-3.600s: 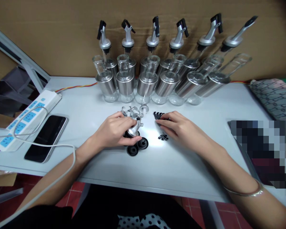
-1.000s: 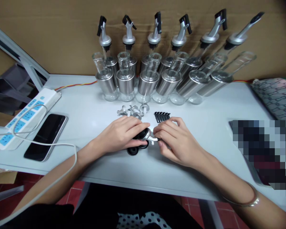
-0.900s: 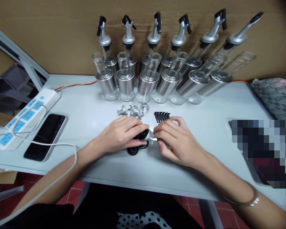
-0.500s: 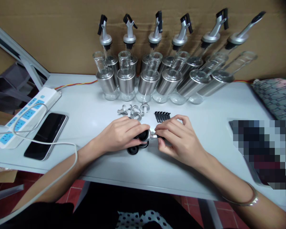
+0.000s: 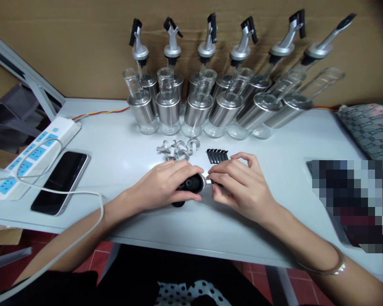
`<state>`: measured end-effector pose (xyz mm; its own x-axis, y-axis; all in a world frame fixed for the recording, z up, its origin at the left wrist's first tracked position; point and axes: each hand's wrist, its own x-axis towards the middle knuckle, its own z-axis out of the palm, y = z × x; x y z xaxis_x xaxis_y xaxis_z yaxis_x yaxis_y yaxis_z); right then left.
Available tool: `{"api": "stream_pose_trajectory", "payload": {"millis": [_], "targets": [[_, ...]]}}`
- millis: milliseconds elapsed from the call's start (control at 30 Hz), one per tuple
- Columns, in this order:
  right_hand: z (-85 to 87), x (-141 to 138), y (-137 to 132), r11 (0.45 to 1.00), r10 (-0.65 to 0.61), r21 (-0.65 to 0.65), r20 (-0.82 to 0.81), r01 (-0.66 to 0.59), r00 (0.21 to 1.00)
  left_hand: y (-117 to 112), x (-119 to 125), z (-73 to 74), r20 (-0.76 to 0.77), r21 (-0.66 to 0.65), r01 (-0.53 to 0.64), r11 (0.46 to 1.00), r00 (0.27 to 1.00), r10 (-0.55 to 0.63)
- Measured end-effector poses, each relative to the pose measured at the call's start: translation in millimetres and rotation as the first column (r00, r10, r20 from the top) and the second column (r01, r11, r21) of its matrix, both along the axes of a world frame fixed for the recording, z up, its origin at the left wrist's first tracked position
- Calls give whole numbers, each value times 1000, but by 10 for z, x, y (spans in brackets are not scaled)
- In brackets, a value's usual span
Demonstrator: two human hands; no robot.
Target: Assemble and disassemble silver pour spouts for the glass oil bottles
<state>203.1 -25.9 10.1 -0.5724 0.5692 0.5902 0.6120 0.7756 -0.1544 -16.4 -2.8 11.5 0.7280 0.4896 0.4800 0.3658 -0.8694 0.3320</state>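
My left hand [image 5: 159, 182] grips a bottle pourer [image 5: 194, 184] by its black ribbed stopper, the thumb below and the fingers above. The pourer lies sideways, its silver spout pointing right. At that spout end, my right hand [image 5: 242, 187] is closed in a pinch; a small dark part shows at its fingertips, mostly hidden. Beneath my left hand, a loose black stopper [image 5: 178, 204] peeks out. Silver pourer tops [image 5: 181, 148] lie in a loose group beyond my left hand. Several small black levers [image 5: 217, 156] sit in a row beyond my right hand.
Glass-and-steel bottles [image 5: 199, 110] stand in two rows at the back; the rear ones carry pourers. On the left are a power strip [image 5: 35, 157] and a phone [image 5: 60, 182], with a white cable [image 5: 83, 192] crossing my left forearm. Patterned fabric [image 5: 370, 131] lies at right.
My left thumb has moved down and the stopper has turned more toward me. The loose black stoppers underneath are now more covered. My right hand keeps nearly the same place.
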Motion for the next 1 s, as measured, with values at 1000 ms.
{"api": "stream_pose_trajectory", "payload": {"millis": [1000], "targets": [[26, -7, -50, 993, -80, -94, -50, 75, 996, -50, 32, -42, -93, 127, 125, 984, 989, -113]]}}
